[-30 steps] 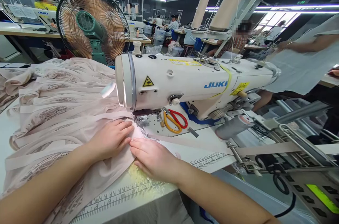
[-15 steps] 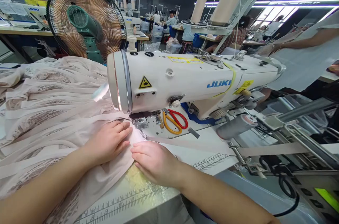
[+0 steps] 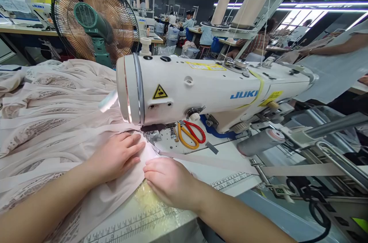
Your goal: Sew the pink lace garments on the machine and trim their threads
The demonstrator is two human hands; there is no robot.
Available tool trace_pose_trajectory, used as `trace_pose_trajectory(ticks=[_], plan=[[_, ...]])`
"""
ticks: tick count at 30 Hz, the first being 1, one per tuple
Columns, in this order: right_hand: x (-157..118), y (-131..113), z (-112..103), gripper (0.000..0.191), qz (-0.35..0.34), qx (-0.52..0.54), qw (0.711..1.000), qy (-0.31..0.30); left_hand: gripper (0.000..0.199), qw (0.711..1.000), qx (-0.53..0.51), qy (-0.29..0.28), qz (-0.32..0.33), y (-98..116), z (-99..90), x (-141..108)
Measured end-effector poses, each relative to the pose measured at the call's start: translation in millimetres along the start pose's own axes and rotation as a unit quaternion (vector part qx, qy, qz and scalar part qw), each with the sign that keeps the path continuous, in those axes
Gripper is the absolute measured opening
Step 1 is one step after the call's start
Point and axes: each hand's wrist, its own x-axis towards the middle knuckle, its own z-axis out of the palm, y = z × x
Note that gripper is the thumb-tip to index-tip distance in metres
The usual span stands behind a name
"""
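Observation:
Pale pink fabric with lace panels (image 3: 113,201) runs under the head of a white JUKI sewing machine (image 3: 175,89). My left hand (image 3: 119,155) lies flat on it, fingers stretched toward the needle area, which the machine head mostly hides. At the cloth's right edge, my right hand (image 3: 169,181) has its fingers closed on the fabric; the thumb is hidden. A narrow pale strip (image 3: 207,160) comes in from the right and leads toward the needle. Scissors with red and orange handles (image 3: 188,135) lie on the machine bed, beyond my right hand.
More lace-trimmed cloth (image 3: 57,93) is heaped on the left. A large fan (image 3: 94,20) stands behind it. Thread cones (image 3: 222,3) rise above the machine, and a grey roller (image 3: 261,141) sits at the right. Printed ruler tape (image 3: 138,222) lines the front edge. A person's arm (image 3: 333,45) shows at far right.
The view has shifted slightly, so the machine appears a little farther right. My right hand's fingers look more curled at the fabric edge. Both hands stay in nearly the same place.

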Motion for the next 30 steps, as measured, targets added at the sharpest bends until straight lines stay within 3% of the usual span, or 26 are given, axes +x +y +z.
trace_pose_trajectory(ticks=[30], plan=[[1.1, 2.2, -4.4, 0.020, 0.008, 0.019, 1.000, 0.007, 0.038, 0.999, 0.023, 0.017, 0.026, -7.7, -1.0, 1.9]])
